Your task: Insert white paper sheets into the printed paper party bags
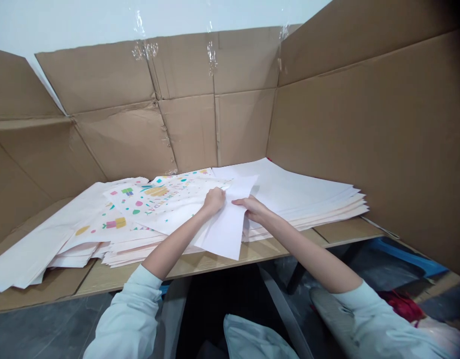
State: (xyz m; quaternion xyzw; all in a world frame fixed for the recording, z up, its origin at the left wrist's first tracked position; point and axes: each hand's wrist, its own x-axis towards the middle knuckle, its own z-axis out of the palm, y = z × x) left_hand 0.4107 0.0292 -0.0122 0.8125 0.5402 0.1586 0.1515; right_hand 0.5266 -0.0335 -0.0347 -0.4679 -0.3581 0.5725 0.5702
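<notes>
Between my two hands is a plain white sheet of paper (224, 234), standing partly folded or curved over the table's front edge. My left hand (215, 199) is closed at its upper left side, fingers curled at the paper. From the right, my right hand (253, 208) pinches the same paper, thumb on the near face and the other fingers behind it. Under and left of my left hand lie white sheets printed with colourful birthday designs (140, 199). Beyond my right hand spreads a stack of plain white sheets (301, 192).
Cardboard walls (188, 127) enclose the table (215, 262) at the back and sides. More white paper (39, 239) is piled at the left, its corner over the front edge. Below the table at right are a blue object (405, 257) and a red bundle (404, 305).
</notes>
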